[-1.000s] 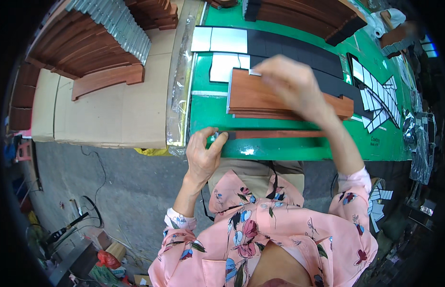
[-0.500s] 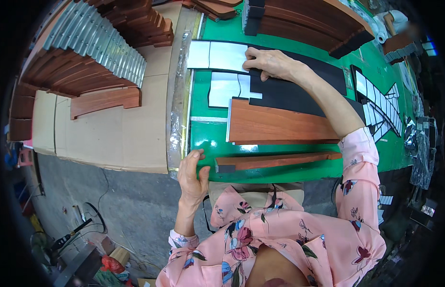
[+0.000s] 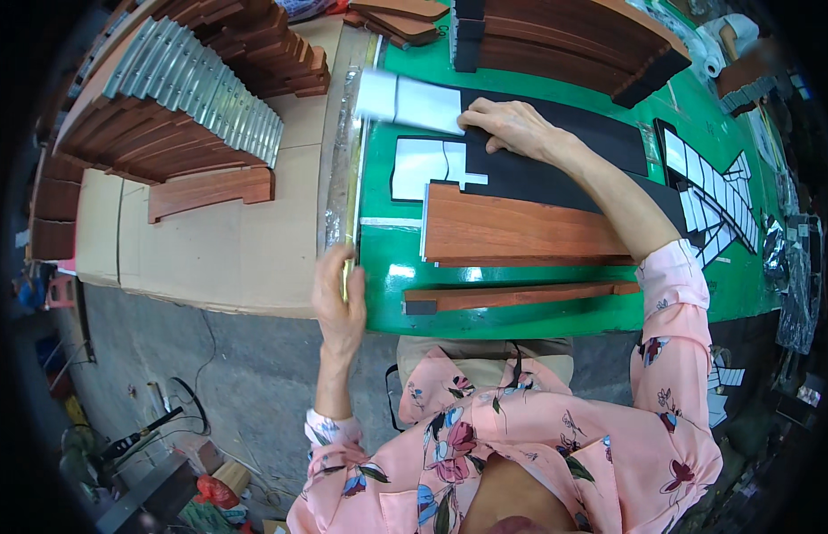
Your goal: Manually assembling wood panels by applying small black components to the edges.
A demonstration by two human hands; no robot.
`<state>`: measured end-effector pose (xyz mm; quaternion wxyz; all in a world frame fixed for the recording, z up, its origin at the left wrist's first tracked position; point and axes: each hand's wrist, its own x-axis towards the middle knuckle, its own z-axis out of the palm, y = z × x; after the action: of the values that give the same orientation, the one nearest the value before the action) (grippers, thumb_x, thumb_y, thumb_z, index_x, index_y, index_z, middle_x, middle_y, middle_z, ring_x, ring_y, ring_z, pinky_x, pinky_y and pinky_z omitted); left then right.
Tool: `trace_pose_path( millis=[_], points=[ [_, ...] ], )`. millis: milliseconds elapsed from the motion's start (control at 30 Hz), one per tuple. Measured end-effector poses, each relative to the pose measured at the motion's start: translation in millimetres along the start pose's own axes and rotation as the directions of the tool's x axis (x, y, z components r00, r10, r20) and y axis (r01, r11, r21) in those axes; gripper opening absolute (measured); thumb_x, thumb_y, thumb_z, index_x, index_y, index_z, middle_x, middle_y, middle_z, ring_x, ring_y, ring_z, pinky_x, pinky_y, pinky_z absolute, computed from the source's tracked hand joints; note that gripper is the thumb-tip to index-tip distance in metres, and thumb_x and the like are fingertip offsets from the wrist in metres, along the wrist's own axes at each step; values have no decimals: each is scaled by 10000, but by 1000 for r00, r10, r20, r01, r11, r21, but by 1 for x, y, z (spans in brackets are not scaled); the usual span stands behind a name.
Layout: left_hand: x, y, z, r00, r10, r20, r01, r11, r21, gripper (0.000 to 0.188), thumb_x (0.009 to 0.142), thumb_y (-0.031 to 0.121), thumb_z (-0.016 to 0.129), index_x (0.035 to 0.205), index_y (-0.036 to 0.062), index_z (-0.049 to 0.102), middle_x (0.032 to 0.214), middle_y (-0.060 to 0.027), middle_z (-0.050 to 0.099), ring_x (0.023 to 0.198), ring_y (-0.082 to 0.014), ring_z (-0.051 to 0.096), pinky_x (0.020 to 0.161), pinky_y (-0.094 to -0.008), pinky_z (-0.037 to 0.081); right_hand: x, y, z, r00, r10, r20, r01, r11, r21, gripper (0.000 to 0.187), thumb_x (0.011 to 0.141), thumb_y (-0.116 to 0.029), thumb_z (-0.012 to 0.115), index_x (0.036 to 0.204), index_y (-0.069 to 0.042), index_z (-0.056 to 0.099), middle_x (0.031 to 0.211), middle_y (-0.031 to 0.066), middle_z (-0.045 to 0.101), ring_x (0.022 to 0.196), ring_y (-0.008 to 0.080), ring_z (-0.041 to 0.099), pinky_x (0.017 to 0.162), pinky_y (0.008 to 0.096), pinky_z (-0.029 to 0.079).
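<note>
On the green table, a black strip (image 3: 565, 113) lies beneath my right hand (image 3: 512, 125). Its curled fingers pinch at the place where the black meets a white end piece (image 3: 427, 104), which is blurred at its far left. Just below sits a second black strip (image 3: 543, 169) with a white end (image 3: 423, 169). My left hand (image 3: 340, 298) is over the near table edge, where the cardboard and the green top meet. It holds nothing visible; the thumb stands apart from slightly blurred fingers.
A wide reddish-brown board (image 3: 529, 227) and a narrow one (image 3: 521, 296) lie nearest me. Metal-edged brown boards (image 3: 187, 93) stand stacked on cardboard (image 3: 245, 240) at left. Another brown stack (image 3: 556, 44) is at the back. White-and-black strips (image 3: 712, 187) cross at right; a person works beyond.
The left hand has moved slightly left and down toward the table edge. The white end under my right hand has tilted and blurred, and the right hand has shifted slightly.
</note>
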<state>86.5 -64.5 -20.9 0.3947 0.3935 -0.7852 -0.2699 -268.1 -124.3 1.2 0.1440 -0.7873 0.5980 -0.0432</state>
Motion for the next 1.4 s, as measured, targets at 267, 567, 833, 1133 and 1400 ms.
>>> trace_pose_path(
  millis=[267,567,833,1133,1400],
  points=[
    [98,8,17,989,149,27,-148,989,-18,218,833,-33,574,1048,0,581,1045,-160,584,979,-296,574,829,-367,455,5,7,9,997,-71,-16,70,995,-72,561,697,-31,713,1203,-169,515,1176,70,548,982,254,598,833,378,508],
    [91,-7,29,966,214,144,-208,977,-56,202,816,-20,597,1016,10,600,1017,-140,586,939,-294,574,794,-367,457,-2,6,7,997,-60,-58,60,998,-8,396,712,-29,703,1049,-134,524,1052,44,556,940,245,591,780,406,499],
    [39,-15,-6,997,-52,60,54,998,-28,176,851,-31,566,1020,-4,609,1023,-132,597,957,-236,584,819,-299,454,-7,2,18,917,396,-42,-358,867,348,398,707,-355,726,997,-147,550,902,0,629,898,190,610,756,337,465],
    [-21,86,13,989,147,-19,-148,986,-73,205,752,-116,583,907,10,630,942,-120,611,921,-251,585,798,-348,465,-24,26,15,771,634,65,-213,161,964,608,768,-237,763,1206,62,466,1043,103,602,1001,183,564,879,300,461],
    [-18,160,107,820,517,243,-492,856,-159,314,649,-18,658,949,70,623,958,-77,604,882,-257,576,748,-377,396,-164,11,-68,809,526,-262,287,35,957,234,887,-98,614,1098,-108,514,926,26,592,853,148,610,780,333,541]
  ],
)
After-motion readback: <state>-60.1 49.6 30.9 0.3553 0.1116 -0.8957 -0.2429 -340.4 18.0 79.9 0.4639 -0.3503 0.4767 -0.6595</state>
